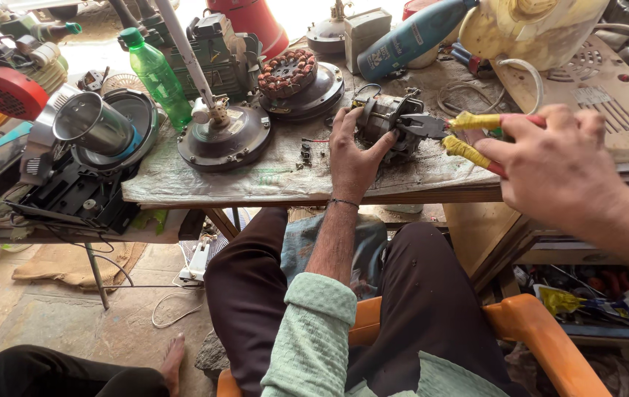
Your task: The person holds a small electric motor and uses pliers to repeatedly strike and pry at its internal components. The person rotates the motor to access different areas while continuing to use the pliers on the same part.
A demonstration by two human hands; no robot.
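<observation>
Dull metal motor (tape-wrapped pliers)

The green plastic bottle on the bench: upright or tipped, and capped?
Upright, leaning slightly, and capped. The green bottle stands on its base behind the round motor housing, with its green cap on top.

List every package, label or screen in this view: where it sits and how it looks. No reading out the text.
Green bottle: back left of the bench, upright, clear green plastic, green cap; no label shows.
Blue bottle: back centre, lying tilted, teal-blue with a pale printed label.
Sticker: on the cream fan base at right, small pale rectangle with fine print.
Yellow packet: on the lower shelf at right, crumpled.
No screens visible.
</observation>
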